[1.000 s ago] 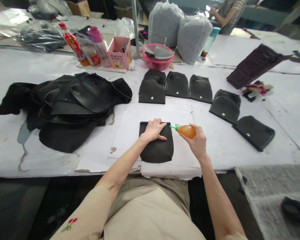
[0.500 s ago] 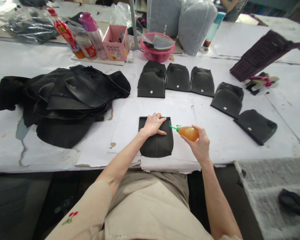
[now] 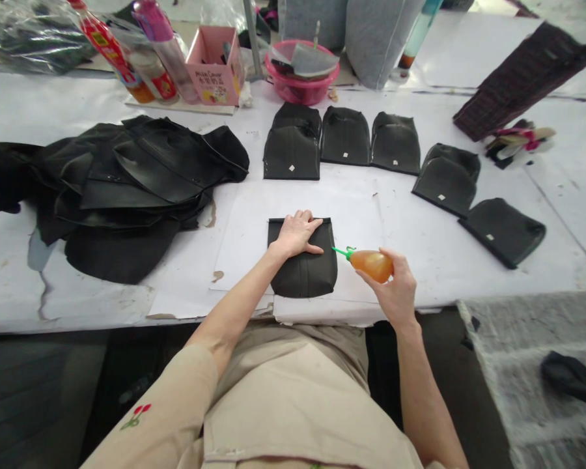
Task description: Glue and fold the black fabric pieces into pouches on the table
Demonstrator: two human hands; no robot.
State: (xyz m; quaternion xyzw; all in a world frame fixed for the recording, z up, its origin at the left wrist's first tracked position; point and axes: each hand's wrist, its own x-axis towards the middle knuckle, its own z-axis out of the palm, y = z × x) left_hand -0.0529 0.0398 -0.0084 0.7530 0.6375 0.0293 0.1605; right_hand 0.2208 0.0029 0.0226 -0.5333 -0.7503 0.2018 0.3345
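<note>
Flat on the white-covered table lies a black leather-like pocket piece [image 3: 305, 277], its straight edge away from me and its rounded edge toward me. My left hand [image 3: 297, 234] rests on its upper part, fingers spread and pressing down. In my right hand [image 3: 395, 283] is a squeeze bottle [image 3: 371, 264] of amber liquid, gripped around its base. The bottle lies nearly level, and its green nozzle points left at the piece's right edge. Whether the tip touches that edge, I cannot tell.
Several finished-looking black pieces [image 3: 293, 146] with small white marks form an arc behind and to the right. A heap of black pieces [image 3: 127, 176] lies left. Farther back stand a pink box [image 3: 215, 71], a pink basin [image 3: 303, 91] and a red-labelled bottle [image 3: 105, 45].
The nozzle has moved slightly toward me along the right edge of the black piece. My left hand stays on the piece. The whole view has tilted a little downward.
</note>
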